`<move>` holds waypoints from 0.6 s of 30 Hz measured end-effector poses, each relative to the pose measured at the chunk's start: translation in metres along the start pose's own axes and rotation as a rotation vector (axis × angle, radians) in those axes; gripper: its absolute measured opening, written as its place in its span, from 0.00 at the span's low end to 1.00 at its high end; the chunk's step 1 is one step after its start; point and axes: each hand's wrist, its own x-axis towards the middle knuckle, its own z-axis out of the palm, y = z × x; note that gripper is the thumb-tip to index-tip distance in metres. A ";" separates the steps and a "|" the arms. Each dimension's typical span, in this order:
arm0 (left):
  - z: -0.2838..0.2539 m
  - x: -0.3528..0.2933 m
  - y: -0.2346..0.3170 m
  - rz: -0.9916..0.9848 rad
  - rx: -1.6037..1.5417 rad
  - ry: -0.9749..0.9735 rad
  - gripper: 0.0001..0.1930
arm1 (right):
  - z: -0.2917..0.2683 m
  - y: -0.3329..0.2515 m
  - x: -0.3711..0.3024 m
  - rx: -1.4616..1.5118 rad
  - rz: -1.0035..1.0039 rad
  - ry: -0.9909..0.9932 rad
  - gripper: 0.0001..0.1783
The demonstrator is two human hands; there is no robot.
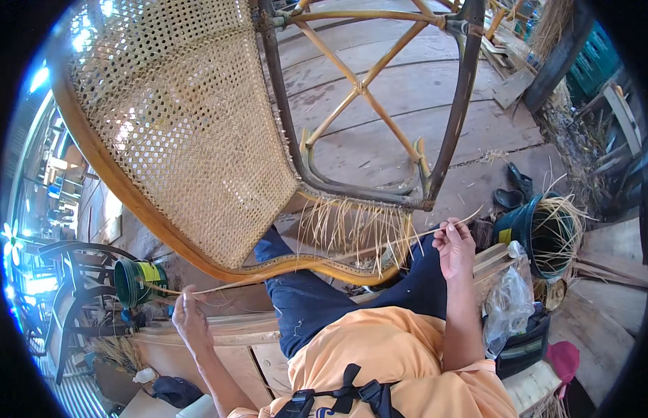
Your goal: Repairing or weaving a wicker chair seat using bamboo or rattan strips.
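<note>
A long, thin cane strand (223,286) stretches between my hands, across the near edge of a rattan chair. My left hand (191,320), low on the left, pinches one end part of it. My right hand (455,249) is raised at the right, its fingertips closed on the other end part. Before me the chair lies tipped, with a woven cane panel (191,139) inside a curved honey-coloured rim (132,195). Dark poles (446,139) with crossed rattan braces (361,89) form its underframe. Many loose cane ends (345,223) hang along the panel's lower edge, above my lap.
At the right stands a dark green bucket (505,233) of cane strands, with a clear plastic bag (508,306) nearby. Dark clogs (512,188) lie on the board floor. Another green bucket (132,282) and dark chair frames (69,299) are at the left.
</note>
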 end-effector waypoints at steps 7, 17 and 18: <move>0.102 -0.080 0.005 -0.179 0.740 -0.806 0.12 | 0.039 0.005 -0.058 -0.377 0.038 -0.054 0.06; 0.182 -0.122 -0.051 0.122 0.695 -1.504 0.08 | 0.002 -0.038 -0.107 -0.193 0.019 0.066 0.06; 0.177 -0.116 -0.051 -0.050 0.761 -1.474 0.08 | -0.013 -0.049 -0.106 -0.207 -0.031 0.150 0.07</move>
